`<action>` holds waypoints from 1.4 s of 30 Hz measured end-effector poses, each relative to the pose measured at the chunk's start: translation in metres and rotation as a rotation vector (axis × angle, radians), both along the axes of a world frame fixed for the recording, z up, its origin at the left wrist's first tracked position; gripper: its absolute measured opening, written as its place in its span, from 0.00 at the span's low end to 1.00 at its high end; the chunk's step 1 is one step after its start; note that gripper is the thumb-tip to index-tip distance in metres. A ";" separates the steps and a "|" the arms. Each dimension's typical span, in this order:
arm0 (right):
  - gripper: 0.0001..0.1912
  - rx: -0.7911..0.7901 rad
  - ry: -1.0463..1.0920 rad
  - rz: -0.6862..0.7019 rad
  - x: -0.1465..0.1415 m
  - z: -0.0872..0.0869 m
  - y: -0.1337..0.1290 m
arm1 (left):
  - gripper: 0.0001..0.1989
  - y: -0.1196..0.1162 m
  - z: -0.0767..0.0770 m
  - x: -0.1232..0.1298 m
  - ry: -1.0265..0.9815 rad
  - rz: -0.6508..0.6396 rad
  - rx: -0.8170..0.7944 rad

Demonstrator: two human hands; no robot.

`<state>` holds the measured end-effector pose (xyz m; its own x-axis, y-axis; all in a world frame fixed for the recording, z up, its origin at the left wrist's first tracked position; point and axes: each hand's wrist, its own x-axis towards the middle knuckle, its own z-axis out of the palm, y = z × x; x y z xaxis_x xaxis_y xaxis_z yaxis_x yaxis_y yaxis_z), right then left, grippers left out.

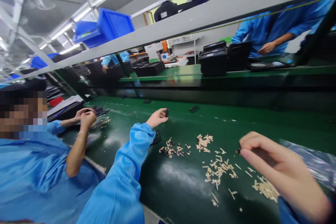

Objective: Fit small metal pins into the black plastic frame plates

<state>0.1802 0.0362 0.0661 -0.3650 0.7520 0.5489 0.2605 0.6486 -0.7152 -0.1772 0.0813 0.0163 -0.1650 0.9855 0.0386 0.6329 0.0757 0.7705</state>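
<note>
My left hand, in a blue sleeve, is stretched out over the green table and pinches a small black part between thumb and fingers. At the right, my right hand holds a tiny dark piece at its fingertips. Between the hands lie small beige pieces in loose heaps, with a mixed heap of dark and beige bits nearer my left hand. A black object sits partly behind my left sleeve, and a black part lies farther back.
A person in blue works at the left beside a pile of black parts. Clear plastic bags lie at the right. Behind the table runs a raised shelf with black boxes; another person stands beyond it.
</note>
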 end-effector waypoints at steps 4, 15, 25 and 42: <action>0.09 -0.086 -0.039 0.046 -0.018 -0.009 0.008 | 0.20 -0.010 0.019 0.092 -0.373 -0.190 0.177; 0.05 -0.013 0.143 -0.223 -0.021 -0.020 0.012 | 0.11 -0.036 0.030 0.179 -0.938 -0.258 0.137; 0.07 0.160 -0.020 -0.310 -0.024 -0.020 0.009 | 0.06 -0.047 0.025 0.177 -0.530 -0.339 0.271; 0.09 0.307 -0.084 -0.430 -0.023 -0.018 0.005 | 0.09 -0.066 0.033 0.191 -0.252 -0.404 0.325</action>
<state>0.1570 0.0407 0.0478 -0.1119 0.6530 0.7490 0.5971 0.6467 -0.4746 0.0133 0.0156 0.0493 0.1786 0.9165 0.3580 0.3566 -0.3994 0.8445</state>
